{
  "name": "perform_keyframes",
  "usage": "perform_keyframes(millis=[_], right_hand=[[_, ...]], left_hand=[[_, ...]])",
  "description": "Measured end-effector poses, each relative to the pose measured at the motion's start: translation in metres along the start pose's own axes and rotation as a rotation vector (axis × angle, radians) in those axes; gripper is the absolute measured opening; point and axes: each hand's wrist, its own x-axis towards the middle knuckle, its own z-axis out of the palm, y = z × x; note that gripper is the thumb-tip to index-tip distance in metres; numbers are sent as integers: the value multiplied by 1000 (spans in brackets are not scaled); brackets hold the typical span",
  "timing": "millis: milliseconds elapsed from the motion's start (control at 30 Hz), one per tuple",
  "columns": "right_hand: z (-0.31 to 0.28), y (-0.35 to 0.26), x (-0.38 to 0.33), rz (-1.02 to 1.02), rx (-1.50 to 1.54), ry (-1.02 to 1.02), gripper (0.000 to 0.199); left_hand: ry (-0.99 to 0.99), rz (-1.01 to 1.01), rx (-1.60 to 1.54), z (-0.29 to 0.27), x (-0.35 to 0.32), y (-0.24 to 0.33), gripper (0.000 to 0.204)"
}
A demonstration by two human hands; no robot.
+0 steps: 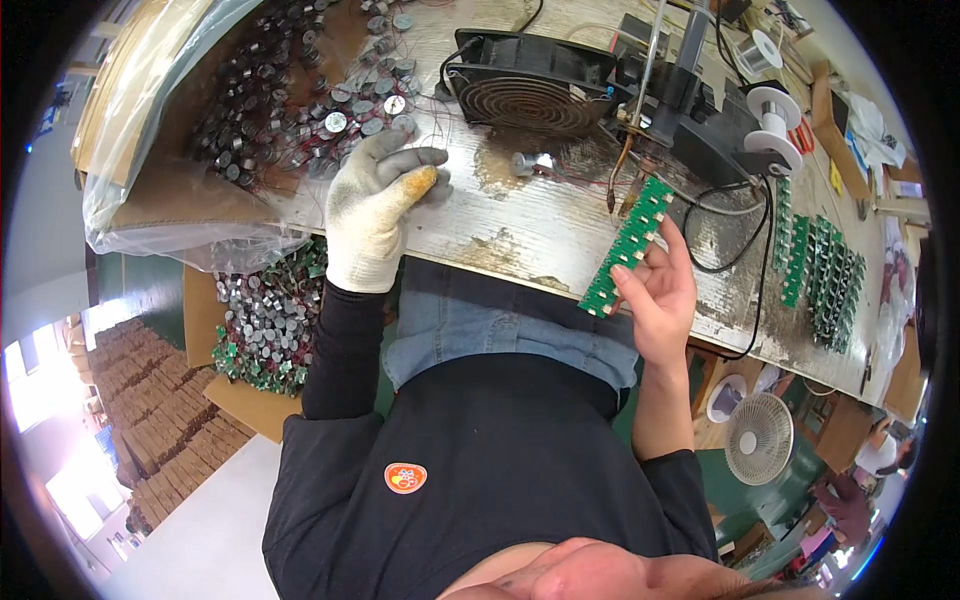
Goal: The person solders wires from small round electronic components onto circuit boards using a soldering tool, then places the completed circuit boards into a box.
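My right hand (657, 295), bare, grips a long green circuit board strip (632, 243) by its edge, thumb on top. The strip slants, its far end close beneath the tip of a soldering iron (621, 160). My left hand (375, 205) wears a white glove with grey, stained fingertips. Its fingers are loosely bent and apart, with nothing visible between them. Just beyond it lies a heap of small round silver motors (290, 110) with thin red wires. One lone motor (533, 164) sits on the worn table (480, 225) between my hands, its wires trailing toward the iron.
A black fan (530, 85) stands at the table's back. Solder wire spools (774, 125) and a black cable (765, 250) are on the right. Green boards (835, 285) lie farther right. Below the table at left, a carton (203, 315) holds wired motors. A white fan (759, 437) stands lower right.
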Motion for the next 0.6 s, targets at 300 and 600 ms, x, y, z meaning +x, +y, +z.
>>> perform_keyframes(millis=[300,600], right_hand=[[-3,0,-1,5,7,-13,69],[-2,3,-4,56,-17,-13,76]], left_hand=[[-10,-31,-76,19,-9,-11,36],[-216,-43,351,62,-40,-21,23]])
